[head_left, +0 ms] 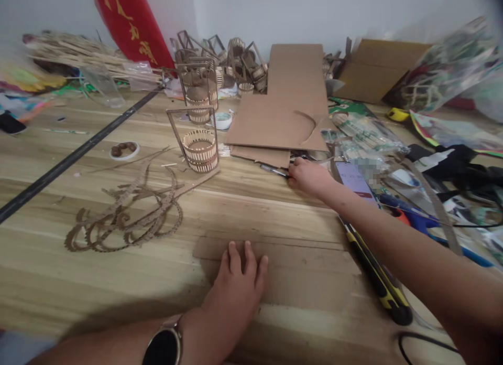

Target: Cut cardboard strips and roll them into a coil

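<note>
My left hand (239, 291) lies flat with its fingers spread on a strip of brown cardboard (310, 276) on the wooden table. A watch is on that wrist. Farther off, my right hand (308, 175) reaches forward with fingers curled at the end of a pen (274, 170), beside the edge of the cardboard sheets (275, 124). Its fingertips are partly hidden. Under my right forearm lies a yellow and black utility knife (377, 270), near a phone (353, 180). A small slatted basket with a tall square handle (200, 151) stands left of the sheets.
Curled cardboard strips (129, 218) lie at left, near a small white dish (124, 150). More small baskets (236, 66) are heaped at the back. A black bar (78, 150) crosses the left side. A glue gun (412, 215), bags and a cardboard box (381, 68) crowd the right.
</note>
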`<state>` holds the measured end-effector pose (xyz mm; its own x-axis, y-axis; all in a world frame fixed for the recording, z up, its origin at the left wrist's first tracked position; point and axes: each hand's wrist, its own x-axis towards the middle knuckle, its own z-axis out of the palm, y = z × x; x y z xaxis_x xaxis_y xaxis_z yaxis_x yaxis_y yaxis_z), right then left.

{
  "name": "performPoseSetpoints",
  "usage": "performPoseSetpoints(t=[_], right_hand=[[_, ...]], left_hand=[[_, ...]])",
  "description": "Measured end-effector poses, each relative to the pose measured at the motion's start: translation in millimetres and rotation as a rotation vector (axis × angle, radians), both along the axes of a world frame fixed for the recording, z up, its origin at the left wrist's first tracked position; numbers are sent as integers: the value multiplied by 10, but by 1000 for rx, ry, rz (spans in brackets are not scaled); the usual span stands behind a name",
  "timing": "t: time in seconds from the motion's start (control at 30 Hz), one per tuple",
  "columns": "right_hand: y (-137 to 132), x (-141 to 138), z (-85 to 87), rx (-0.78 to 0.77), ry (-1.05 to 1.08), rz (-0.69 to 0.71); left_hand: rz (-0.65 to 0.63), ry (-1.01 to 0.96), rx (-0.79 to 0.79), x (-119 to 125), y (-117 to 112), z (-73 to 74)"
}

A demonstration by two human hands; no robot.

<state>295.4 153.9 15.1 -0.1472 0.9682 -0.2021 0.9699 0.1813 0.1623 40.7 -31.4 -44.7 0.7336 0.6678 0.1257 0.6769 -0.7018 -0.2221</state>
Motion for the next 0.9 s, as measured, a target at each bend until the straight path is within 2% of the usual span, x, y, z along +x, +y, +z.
performPoseSetpoints(t=[0.13,0.3,0.33,0.4,0.43,0.5,0.57,0.67,0.83,0.9], right_hand=[[-159,-10,130,-136,162,-15],[-745,6,248,-257,485,-30],[-888,7,238,-270,592,-52],[-1153,-5,178,-280,1076,-151],[-1263,-23,135,-233,1227,-215],[-1420,-89,45,-148,1379,-305],[-1487,-197,-31,-103,1429,-389],[-1451,-406,-102,-146,1499,-463],[-1265,-771,-187,-204,1452,-316],[-1208,-900,-214,-302,1474,-303]], left_hand=[[14,53,-36,87,9,38],[58,93,-28,214,11,132],[65,100,-20,232,8,148],[75,107,-7,260,-3,168],[79,105,-1,270,-10,173],[86,99,6,284,-27,176],[101,87,11,291,-41,171],[122,59,17,295,-55,153],[128,-14,57,300,-70,130],[140,-32,70,308,-76,133]])
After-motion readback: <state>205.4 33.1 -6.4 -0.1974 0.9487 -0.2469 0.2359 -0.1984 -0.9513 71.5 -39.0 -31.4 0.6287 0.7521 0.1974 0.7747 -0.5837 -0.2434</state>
